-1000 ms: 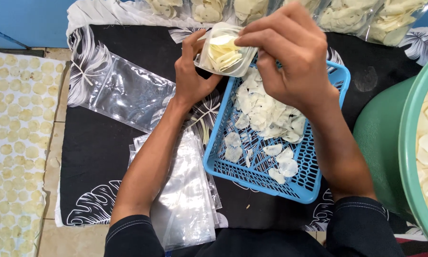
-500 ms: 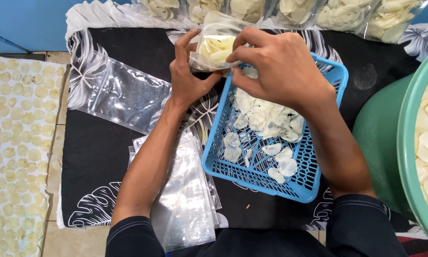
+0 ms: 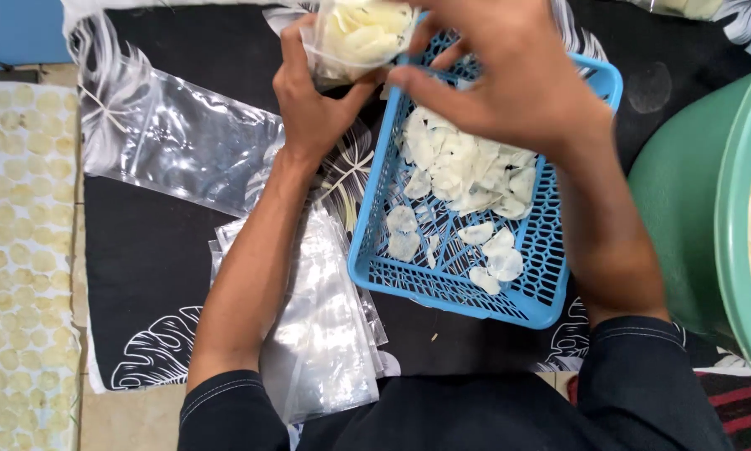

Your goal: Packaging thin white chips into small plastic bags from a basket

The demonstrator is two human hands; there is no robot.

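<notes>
holding a small clear bag [image 3: 360, 33] of pale chips, left hand [image 3: 317, 104] and right hand [image 3: 509, 79] both pinch it shut; keep it above the blue basket [image 3: 525, 296], level.

A black cloth [image 3: 141, 276] with white leaf prints covers the middle of the floor. At 9 o'clock lies a pale mat [image 3: 20, 250] with round yellow spots. At 11 o'clock is a blue wall [image 3: 16, 29]. Light is even.
</notes>
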